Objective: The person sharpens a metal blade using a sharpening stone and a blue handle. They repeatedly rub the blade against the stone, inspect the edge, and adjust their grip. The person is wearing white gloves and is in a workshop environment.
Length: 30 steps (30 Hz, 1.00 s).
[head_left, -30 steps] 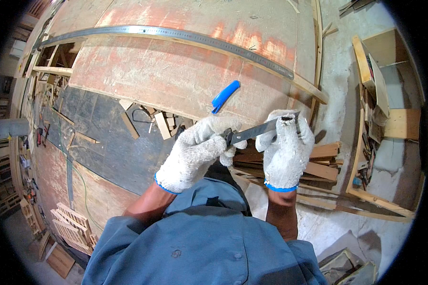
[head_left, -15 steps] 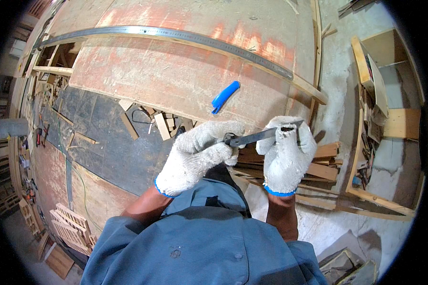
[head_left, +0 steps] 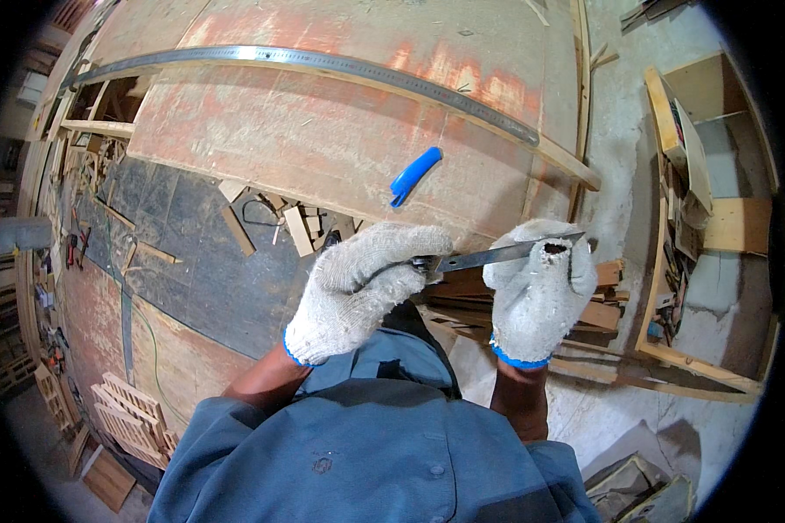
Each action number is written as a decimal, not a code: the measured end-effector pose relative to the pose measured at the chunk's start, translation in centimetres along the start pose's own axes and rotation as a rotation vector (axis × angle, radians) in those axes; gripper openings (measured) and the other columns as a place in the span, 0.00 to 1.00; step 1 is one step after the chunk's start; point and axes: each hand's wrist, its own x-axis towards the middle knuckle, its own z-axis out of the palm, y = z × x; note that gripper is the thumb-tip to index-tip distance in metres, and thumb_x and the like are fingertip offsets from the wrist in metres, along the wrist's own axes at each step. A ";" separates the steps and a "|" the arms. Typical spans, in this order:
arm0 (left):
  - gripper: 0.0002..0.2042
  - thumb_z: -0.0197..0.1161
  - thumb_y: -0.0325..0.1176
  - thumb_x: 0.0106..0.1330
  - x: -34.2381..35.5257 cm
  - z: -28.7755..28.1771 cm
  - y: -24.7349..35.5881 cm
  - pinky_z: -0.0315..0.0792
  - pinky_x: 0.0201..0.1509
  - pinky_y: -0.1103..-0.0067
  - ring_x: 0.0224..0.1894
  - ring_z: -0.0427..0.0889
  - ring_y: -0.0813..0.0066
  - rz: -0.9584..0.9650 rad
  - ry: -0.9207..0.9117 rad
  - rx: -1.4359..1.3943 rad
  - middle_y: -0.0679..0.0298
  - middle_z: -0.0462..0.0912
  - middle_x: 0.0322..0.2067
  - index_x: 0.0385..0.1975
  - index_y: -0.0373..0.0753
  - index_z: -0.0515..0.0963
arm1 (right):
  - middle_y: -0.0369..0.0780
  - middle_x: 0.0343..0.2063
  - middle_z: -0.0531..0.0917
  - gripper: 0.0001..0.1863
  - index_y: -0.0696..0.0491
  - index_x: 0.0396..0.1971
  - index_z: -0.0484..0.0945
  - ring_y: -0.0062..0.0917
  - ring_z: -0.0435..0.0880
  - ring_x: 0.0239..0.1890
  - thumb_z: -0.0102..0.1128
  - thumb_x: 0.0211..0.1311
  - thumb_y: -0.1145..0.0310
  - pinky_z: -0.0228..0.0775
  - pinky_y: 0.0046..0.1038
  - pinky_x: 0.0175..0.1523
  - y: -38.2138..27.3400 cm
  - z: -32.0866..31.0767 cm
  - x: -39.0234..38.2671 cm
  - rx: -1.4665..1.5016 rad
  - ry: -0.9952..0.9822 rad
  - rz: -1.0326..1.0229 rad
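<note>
Overhead view of 2 hands in white knit gloves w/ blue cuffs, held in front of a person in a blue shirt (head_left: 340,444). The L hand (head_left: 364,283), fingers & thumb closed, gripped a dark, narrow blade (head_left: 488,257) by its base. The blade ran btwn the hands, tilted slightly up toward the R, its tip lying across the R hand (head_left: 545,288). That hand was upright w/ fingers curled at the blade; can't tell if they pinched it. A worn hole showed at 1 R glove fingertip, just beside the blade. Beyond the hands, a blue curved pc. (head_left: 417,176) lay on a stained workbench (head_left: 323,131), near its front edge. Farther back, a long metal ruler (head_left: 266,55) lay along a wood strip (head_left: 571,167). Wood offcuts (head_left: 296,231) lay L of centre; planks (head_left: 604,312) were stacked below & beside the R hand.
</note>
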 end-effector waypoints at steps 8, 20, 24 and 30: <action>0.16 0.64 0.36 0.69 -0.2 0.0 -0.4 0.75 0.51 0.75 0.49 0.82 0.67 0.203 0.037 0.218 0.56 0.84 0.46 0.51 0.34 0.81 | 0.41 0.27 0.84 0.09 0.60 0.38 0.79 0.21 0.80 0.20 0.57 0.70 0.68 0.74 0.22 0.24 0.1 0.4 -0.4 -0.005 0.041 0.061; 0.14 0.63 0.25 0.68 -1.4 1.2 -2.5 0.75 0.55 0.72 0.49 0.80 0.69 0.121 0.167 -0.016 0.56 0.76 0.51 0.51 0.34 0.70 | 0.39 0.19 0.80 0.10 0.57 0.36 0.79 0.23 0.76 0.17 0.62 0.67 0.64 0.66 0.23 0.20 0.3 0.8 -0.4 0.107 0.067 0.260; 0.13 0.62 0.23 0.68 -1.6 1.0 -3.6 0.76 0.53 0.72 0.47 0.81 0.69 0.168 0.173 -0.130 0.55 0.77 0.49 0.48 0.35 0.68 | 0.38 0.18 0.79 0.10 0.57 0.35 0.78 0.24 0.75 0.15 0.60 0.68 0.64 0.66 0.26 0.20 0.1 0.9 -0.5 0.214 0.042 0.411; 0.13 0.65 0.20 0.63 -1.5 0.7 -1.6 0.78 0.47 0.74 0.41 0.82 0.70 0.066 0.287 -0.137 0.56 0.81 0.40 0.43 0.35 0.69 | 0.37 0.17 0.78 0.09 0.55 0.35 0.79 0.23 0.73 0.15 0.57 0.70 0.65 0.63 0.28 0.20 -0.1 1.3 -0.2 0.302 0.008 0.520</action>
